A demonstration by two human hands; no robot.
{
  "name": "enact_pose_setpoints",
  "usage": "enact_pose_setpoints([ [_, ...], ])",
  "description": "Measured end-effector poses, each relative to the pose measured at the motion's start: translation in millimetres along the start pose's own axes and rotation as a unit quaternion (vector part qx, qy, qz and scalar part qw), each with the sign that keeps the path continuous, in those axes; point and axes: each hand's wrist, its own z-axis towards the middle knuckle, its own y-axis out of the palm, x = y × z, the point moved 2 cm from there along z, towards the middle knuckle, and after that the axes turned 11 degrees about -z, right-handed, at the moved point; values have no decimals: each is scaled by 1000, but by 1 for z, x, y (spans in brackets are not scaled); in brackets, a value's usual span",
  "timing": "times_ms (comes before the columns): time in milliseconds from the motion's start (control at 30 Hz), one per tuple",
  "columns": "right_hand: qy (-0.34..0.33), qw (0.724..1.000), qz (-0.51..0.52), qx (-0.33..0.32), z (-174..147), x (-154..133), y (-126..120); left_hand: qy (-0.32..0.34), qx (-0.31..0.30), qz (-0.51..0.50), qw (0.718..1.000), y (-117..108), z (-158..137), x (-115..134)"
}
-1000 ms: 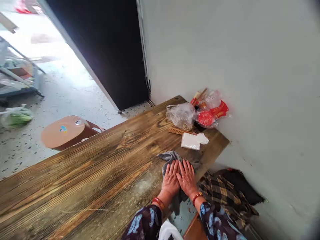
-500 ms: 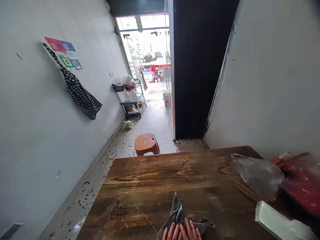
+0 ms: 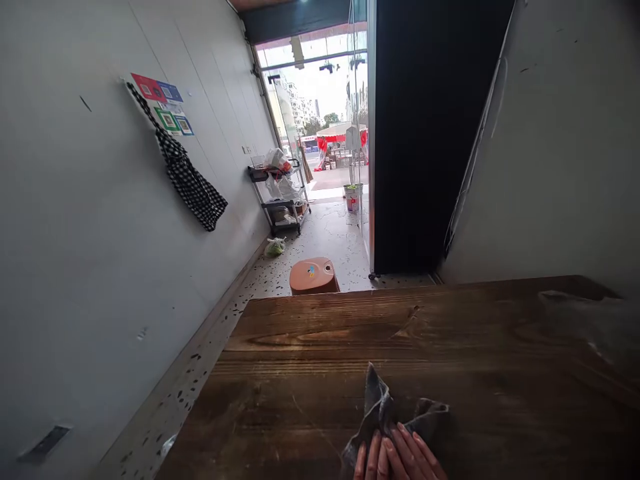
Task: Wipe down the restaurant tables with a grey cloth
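A dark grey cloth (image 3: 375,400) lies bunched on the brown wooden table (image 3: 300,373), near the bottom of the head view. One corner of it stands up in a peak ahead of my fingers, and a fold sticks out to the right. My left hand (image 3: 371,461) rests on the cloth with its fingers stretched forward. Close beside it, my right hand (image 3: 414,455) lies on the same cloth, fingers extended and slanting to the left. The palms and wrists are cut off by the lower edge.
A clear plastic bag (image 3: 590,327) is blurred at the table's right side. Beyond the far edge stands a brown stool (image 3: 314,275). A loaded cart (image 3: 283,203) is along the left wall, with a green-filled bag (image 3: 275,247) on the floor. A black panel (image 3: 425,133) rises behind the table.
The view has turned left, so the scene sits further right and the red bag and white box have left the picture. Both hands stay on the cloth, at about the same place on the table.
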Motion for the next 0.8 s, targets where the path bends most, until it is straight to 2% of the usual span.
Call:
enact_pose_setpoints([
  [100, -2, 997, 53, -54, -7, -1, -7, 15, -39, 33, 999, -4, -12, 4],
  [167, 0, 991, 101, -82, -9, -2, -14, 28, -84, 32, 996, -15, -9, 8],
  [233, 19, 982, 149, -117, -8, -4, -23, 14, -148, -8, 989, -34, 1, 14],
  [333, 60, 956, 200, -207, 1, -7, -45, -83, -274, -122, 950, -69, 22, 29],
  [433, 100, 925, 219, -294, 7, -15, -79, -214, -343, -182, 896, -105, 36, 56],
  [500, 123, 913, 218, -323, 0, -22, -108, -266, -358, -195, 874, -126, 38, 82],
  [633, 163, 910, 210, -318, -40, -38, -161, -297, -355, -230, 856, -156, 28, 140],
  [700, 180, 914, 200, -302, -65, -40, -178, -295, -348, -255, 853, -162, 26, 166],
  [800, 190, 924, 184, -276, -105, -31, -190, -281, -342, -283, 851, -161, 34, 199],
])
